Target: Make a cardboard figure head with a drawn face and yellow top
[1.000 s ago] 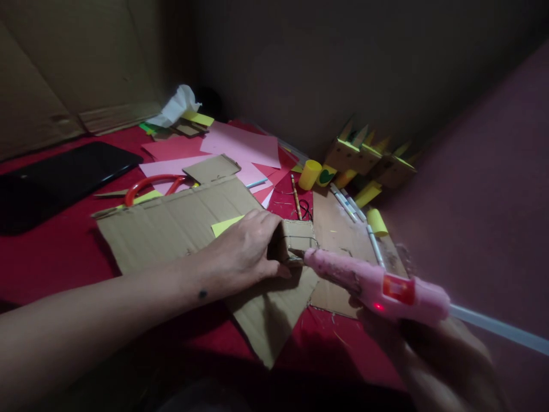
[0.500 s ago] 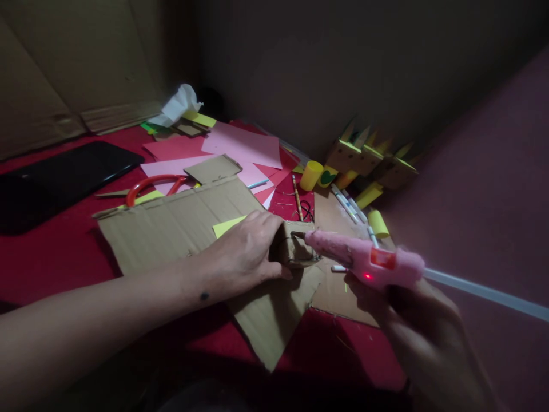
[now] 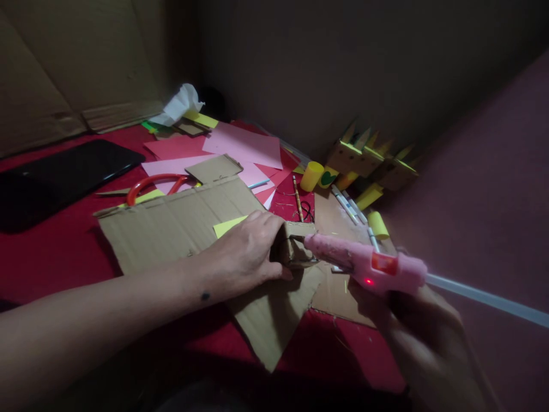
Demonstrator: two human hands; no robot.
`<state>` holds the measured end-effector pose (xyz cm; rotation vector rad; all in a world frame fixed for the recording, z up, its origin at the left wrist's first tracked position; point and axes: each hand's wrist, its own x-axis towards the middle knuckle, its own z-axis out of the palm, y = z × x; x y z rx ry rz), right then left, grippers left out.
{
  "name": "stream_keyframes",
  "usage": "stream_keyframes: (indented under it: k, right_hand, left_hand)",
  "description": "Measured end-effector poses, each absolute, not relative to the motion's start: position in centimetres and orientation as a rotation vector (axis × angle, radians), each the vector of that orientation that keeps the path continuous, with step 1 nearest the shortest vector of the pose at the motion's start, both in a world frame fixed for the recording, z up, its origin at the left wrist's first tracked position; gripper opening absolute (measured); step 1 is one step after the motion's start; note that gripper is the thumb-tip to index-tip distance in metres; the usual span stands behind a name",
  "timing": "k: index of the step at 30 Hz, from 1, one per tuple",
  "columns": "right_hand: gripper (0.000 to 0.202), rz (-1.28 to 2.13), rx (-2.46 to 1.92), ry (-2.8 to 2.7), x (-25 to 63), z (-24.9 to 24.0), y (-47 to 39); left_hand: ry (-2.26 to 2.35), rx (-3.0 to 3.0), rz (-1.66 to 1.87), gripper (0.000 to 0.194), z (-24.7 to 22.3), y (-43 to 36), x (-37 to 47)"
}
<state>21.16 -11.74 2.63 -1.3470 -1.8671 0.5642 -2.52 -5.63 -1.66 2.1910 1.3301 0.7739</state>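
"Head view: where is the small cardboard box (image 3: 297,253)?"
"The left hand (image 3: 256,247) is at its left side, grasping it."
"And the glue gun (image 3: 364,264)?"
"Right of the box, pointing towards it; the right hand (image 3: 422,337) grips this gun."

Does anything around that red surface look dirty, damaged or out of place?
A little. The pink glue gun in the right hand has dark smudges along its front half, so it looks soiled. At the back, a white piece, perhaps tissue, is crumpled, unlike the flat pink sheets lying askew nearby.
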Motion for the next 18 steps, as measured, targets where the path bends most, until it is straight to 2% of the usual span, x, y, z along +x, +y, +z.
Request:
stream_keyframes:
  k: [9,18]
  right_hand:
    - [0.012,0.570,-1.383,-1.804,20.56,2.88,-11.39]
    - [0.021,0.554,-1.420,-1.812,20.79,2.87,-12.27]
  left_hand:
    - [1.309,2.188,0.778,0.040,-1.67,-5.82,-2.33]
    - [1.318,2.197,0.770,0.040,-1.69,-5.37,-2.59]
